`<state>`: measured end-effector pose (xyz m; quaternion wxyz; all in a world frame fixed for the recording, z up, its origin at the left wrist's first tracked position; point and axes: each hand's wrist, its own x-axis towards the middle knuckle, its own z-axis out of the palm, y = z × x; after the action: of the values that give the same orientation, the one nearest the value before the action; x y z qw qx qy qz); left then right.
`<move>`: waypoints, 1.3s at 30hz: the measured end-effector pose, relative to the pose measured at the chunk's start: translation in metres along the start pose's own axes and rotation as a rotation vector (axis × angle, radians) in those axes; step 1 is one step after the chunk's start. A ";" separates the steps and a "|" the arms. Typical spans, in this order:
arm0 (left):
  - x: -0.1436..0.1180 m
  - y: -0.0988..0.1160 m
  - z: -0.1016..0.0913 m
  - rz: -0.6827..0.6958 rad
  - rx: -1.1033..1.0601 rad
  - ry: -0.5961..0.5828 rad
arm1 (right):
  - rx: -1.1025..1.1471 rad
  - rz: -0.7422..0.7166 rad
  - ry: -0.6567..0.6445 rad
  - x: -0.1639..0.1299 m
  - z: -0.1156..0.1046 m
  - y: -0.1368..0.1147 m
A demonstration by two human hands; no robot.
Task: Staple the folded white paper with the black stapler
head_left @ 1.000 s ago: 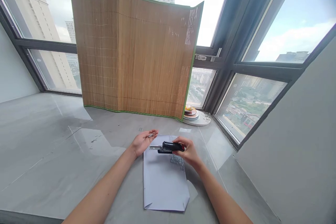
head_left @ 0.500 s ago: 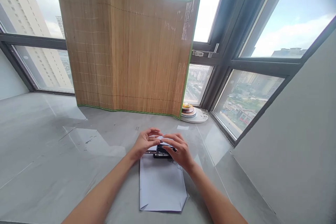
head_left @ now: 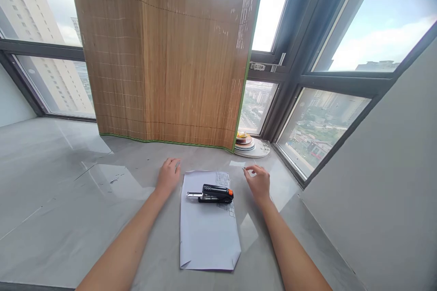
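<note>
A black stapler (head_left: 217, 194) with an orange rear end lies on its side across the white paper sheets (head_left: 209, 236). Its metal magazine part sticks out to the left. Left of the paper's top edge, my left hand (head_left: 168, 176) rests on the counter, its fingers closed about a small, thin, greyish piece like a staple strip (head_left: 177, 166). On the other side, right of the paper, my right hand (head_left: 258, 184) is closed in a pinch, thumb against forefinger. Something tiny and pale shows at those fingertips, too small to name. Neither hand touches the stapler.
Loose staples (head_left: 226, 209) lie on the paper beside the stapler. A bamboo mat (head_left: 184, 63) stands upright against the window behind. Stacked plates (head_left: 252, 148) sit at its right end. Small dark bits (head_left: 117, 178) lie on the grey counter (head_left: 85, 218) at left.
Both hands have left the stapler and moved apart, the left one to the small pieces on the counter, the right one out beyond the paper. The stapler now lies uncovered.
</note>
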<state>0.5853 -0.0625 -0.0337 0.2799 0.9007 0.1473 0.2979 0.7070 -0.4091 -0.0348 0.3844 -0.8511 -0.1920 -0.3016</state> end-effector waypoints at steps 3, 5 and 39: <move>0.005 -0.022 0.008 -0.028 0.271 -0.112 | -0.132 0.245 -0.119 0.002 0.004 0.033; 0.005 -0.026 0.012 -0.003 0.339 -0.153 | -0.158 0.282 -0.164 0.000 0.008 0.042; 0.001 0.014 0.008 -0.078 -0.279 -0.128 | 0.395 -0.370 -0.615 -0.034 0.018 -0.075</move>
<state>0.5922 -0.0764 -0.0305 0.4225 0.8638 0.1212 0.2461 0.6462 -0.3509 -0.0265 0.4045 -0.7625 -0.5020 -0.0544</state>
